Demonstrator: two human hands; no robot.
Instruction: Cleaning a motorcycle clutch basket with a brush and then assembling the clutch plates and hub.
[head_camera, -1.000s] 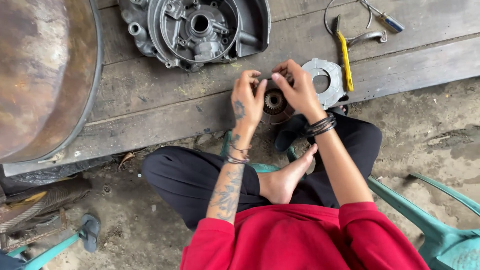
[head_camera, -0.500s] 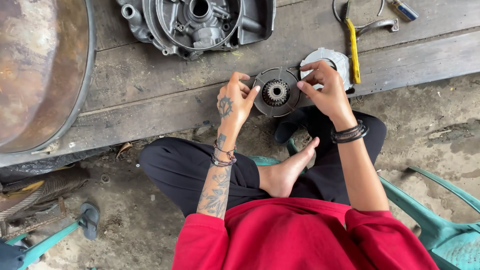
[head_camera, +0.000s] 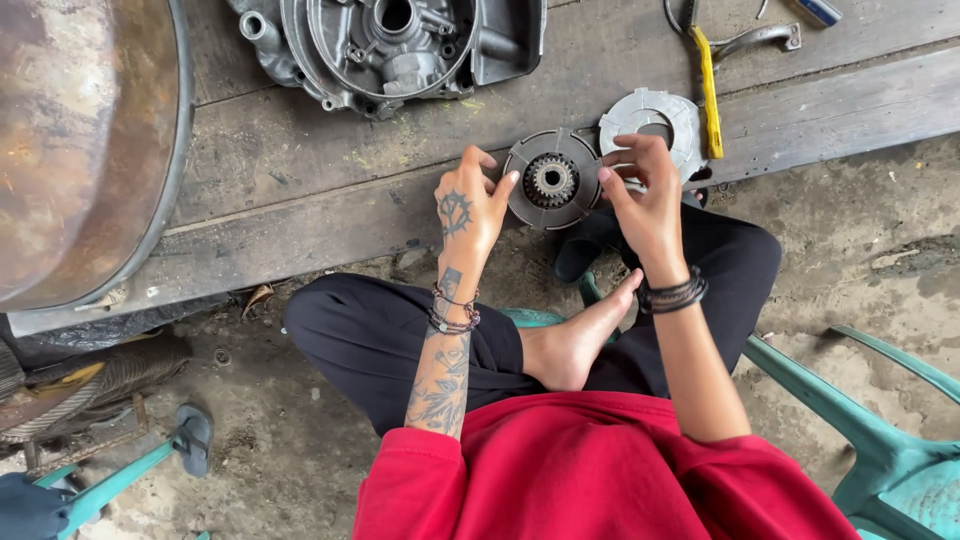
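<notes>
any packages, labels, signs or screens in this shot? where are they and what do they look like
None in view: no package, sign, screen or printed label shows.
What is there instead: bare metal parts on the wooden planks; a round toothed clutch part between the left hand and right hand, a grey round plate behind it, and a grey engine cover at the top.

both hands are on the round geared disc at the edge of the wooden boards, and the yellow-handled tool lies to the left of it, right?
Not quite. The head view shows the yellow-handled tool to the right of the geared disc, not the left. The left hand and right hand are both on the disc at the wooden boards.
</notes>
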